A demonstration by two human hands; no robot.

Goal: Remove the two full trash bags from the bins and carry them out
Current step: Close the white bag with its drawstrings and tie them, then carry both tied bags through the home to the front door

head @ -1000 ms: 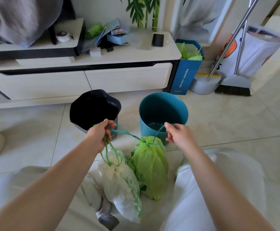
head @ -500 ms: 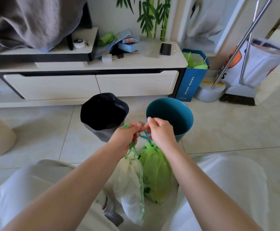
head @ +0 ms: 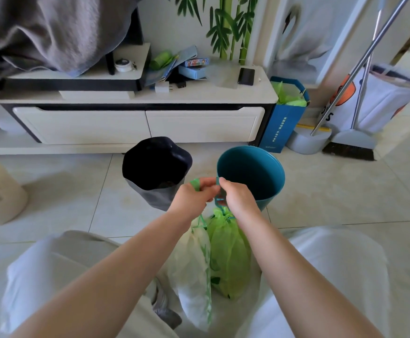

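1. Left hand (head: 194,198): clenched on green drawstrings.
2. Right hand (head: 235,198): pinching the teal drawstring (head: 220,200), touching the left hand.
3. White trash bag (head: 194,272) and green trash bag (head: 230,254): side by side on the floor, below both hands.
4. Black bin (head: 157,172) and teal bin (head: 252,176): just beyond the hands, bags out.

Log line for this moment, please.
bags: white bag, green bag out of bins | left hand, right hand: gripping drawstrings
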